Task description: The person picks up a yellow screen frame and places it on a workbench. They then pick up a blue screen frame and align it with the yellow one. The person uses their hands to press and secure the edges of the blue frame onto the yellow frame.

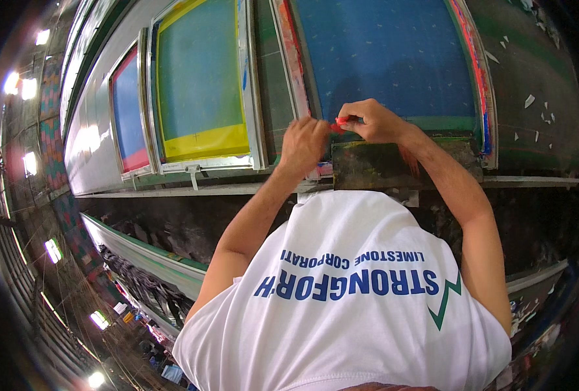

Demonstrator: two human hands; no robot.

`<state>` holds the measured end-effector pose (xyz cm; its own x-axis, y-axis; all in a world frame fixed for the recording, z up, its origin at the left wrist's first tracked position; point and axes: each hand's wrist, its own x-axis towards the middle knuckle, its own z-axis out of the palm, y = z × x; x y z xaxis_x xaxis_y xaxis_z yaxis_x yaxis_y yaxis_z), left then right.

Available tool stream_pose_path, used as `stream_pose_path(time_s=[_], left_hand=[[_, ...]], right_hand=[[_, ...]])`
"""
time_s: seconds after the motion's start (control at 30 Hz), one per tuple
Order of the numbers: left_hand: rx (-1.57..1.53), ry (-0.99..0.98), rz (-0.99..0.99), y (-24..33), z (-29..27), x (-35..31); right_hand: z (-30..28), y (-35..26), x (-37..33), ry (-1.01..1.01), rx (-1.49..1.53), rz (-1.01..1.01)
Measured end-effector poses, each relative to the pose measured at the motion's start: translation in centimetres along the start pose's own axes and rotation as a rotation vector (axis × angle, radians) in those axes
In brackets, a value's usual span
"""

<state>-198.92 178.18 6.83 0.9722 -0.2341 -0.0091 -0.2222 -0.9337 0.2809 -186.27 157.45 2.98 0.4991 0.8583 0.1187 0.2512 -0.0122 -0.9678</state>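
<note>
Both my hands are raised together over the near edge of a large screen-printing frame (394, 62) with a blue mesh. A small, bright red piece (335, 128) lies between them, soft or strip-like, its exact kind too small to tell. My right hand (373, 122) pinches it between thumb and fingers. Curled and slightly blurred, my left hand (304, 144) closes at the other end of the red piece. Just below the hands, a dark, stained flat panel (400, 163) sits at the frame's near edge.
To the left, a yellow-bordered screen frame (201, 142) and a smaller blue-and-red screen (128, 107) stand in a row. A metal rail (224, 190) runs along the table's near edge. White scraps (529, 101) lie on the dark surface at right.
</note>
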Motion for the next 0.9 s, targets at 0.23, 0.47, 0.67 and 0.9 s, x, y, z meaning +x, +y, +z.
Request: stream_pose_path(time_s=[0.23,0.47,0.67,0.9], left_hand=[[-0.311,0.147,-0.225,3.0,-2.0,-4.9],[-0.487,-0.070,-0.382,1.2,-6.6,-12.2],[-0.074,-0.814,-0.568,-0.7,-9.4,-17.9],[-0.246,-0.297,-0.523,-0.6,-8.8,-15.0]], right_hand=[[0.5,-0.3,0.1,0.142,0.056,0.126],[0.4,-1.3,1.0,0.178,-0.121,0.279],[3.6,0.5,4.3,0.162,-0.247,0.353],[8.2,2.0,6.3,0.335,-0.312,0.366]])
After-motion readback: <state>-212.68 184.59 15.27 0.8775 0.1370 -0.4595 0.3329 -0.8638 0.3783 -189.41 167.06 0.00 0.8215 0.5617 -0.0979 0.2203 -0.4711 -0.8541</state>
